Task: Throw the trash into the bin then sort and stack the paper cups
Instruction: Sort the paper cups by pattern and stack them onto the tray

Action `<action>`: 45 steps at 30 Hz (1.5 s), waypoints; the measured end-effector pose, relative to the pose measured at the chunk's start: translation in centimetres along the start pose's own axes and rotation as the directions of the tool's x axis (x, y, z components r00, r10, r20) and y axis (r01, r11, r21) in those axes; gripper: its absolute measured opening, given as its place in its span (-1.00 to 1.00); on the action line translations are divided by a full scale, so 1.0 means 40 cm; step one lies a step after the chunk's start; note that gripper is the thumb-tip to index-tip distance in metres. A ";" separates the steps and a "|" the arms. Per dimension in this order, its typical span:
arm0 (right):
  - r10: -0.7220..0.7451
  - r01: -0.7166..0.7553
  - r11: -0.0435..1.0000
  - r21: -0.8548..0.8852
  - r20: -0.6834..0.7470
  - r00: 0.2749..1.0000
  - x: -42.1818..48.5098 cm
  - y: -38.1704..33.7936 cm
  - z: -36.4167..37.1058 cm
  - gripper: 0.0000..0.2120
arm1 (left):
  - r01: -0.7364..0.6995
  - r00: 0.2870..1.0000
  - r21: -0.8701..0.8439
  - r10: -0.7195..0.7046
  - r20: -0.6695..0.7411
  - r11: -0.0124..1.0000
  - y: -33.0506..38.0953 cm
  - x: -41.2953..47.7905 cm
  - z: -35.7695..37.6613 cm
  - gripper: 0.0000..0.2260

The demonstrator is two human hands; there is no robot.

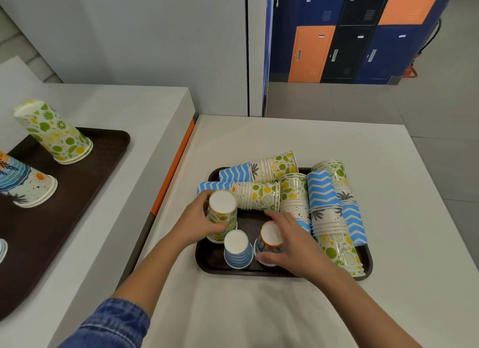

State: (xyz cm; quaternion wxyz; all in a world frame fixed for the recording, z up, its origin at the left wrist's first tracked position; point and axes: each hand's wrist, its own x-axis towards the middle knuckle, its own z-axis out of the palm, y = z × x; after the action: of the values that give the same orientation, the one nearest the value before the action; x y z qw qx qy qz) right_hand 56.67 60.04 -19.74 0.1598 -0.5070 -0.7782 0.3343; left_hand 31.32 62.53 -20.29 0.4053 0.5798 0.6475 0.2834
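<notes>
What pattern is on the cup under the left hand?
Green and yellow citrus slices on white, on the cup the left hand grips; head view.

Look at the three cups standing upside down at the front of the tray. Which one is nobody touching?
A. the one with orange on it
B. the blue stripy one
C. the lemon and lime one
B: the blue striped cup stands free between the hands, while the left hand grips the citrus cup and the right hand holds the orange-patterned cup.

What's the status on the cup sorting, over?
Left hand gripping upside-down citrus cup. Right hand closed on upside-down beach cup. Blue striped cup stands between them on tray. Mixed stacks lying behind.
</notes>
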 end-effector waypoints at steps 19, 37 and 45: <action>0.505 -0.550 0.828 -0.114 -0.275 0.818 0.187 0.191 -0.204 -0.35 | -0.147 0.855 0.102 0.179 -0.487 0.984 0.196 -0.088 0.036 -0.64; 0.406 -0.378 0.914 0.150 -0.369 0.836 0.101 0.206 -0.240 -0.30 | 0.340 0.937 -0.039 -0.335 0.098 0.940 0.318 -0.129 0.620 -0.26; 0.421 -0.336 0.898 0.284 -0.330 0.845 0.037 0.170 -0.294 -0.50 | 0.369 0.929 -0.201 -0.366 0.057 0.907 0.331 -0.138 0.625 -0.34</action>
State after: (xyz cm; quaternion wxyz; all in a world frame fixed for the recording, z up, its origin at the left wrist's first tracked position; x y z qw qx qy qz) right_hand 67.58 67.36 -15.99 0.2932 -0.6863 -0.5746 0.3360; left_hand 59.55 56.75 -20.92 0.5154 0.4045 0.7082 0.2630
